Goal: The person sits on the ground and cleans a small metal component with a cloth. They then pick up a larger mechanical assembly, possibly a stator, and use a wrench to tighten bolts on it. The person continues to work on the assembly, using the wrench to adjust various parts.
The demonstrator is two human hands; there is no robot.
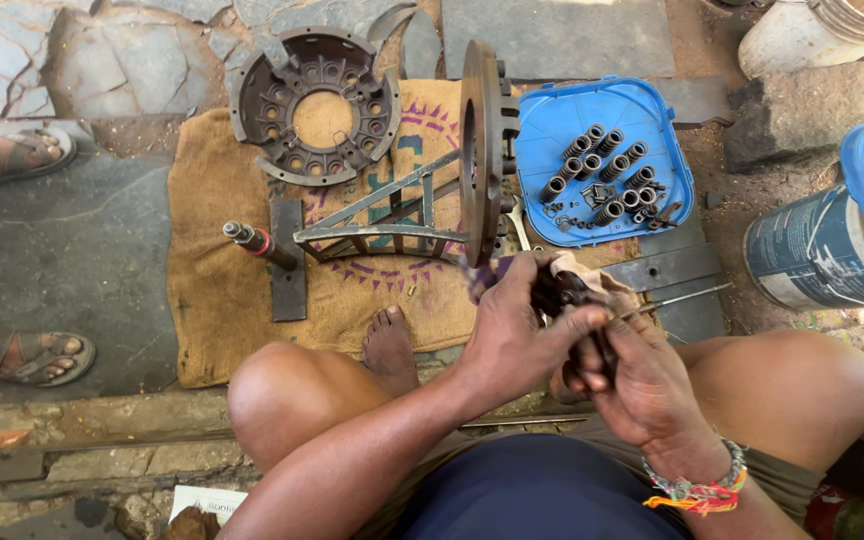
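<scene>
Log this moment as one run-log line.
left hand: grips small dark part | right hand: on same part | rag: under part | springs: in blue tray | disc: upright on stand

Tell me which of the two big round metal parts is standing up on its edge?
The solid disc on the metal stand stands on edge, beside the blue tray. The other, a ring-shaped cover with a big hole, lies flat on the sack.

A printed burlap sack [222, 250] is spread flat on the stone ground, tan with purple and green markings. A round paint tin [817, 255] with a dark blue-grey label is seen at the right edge. A white printed paper [204, 500] is glimpsed at the bottom left.
</scene>
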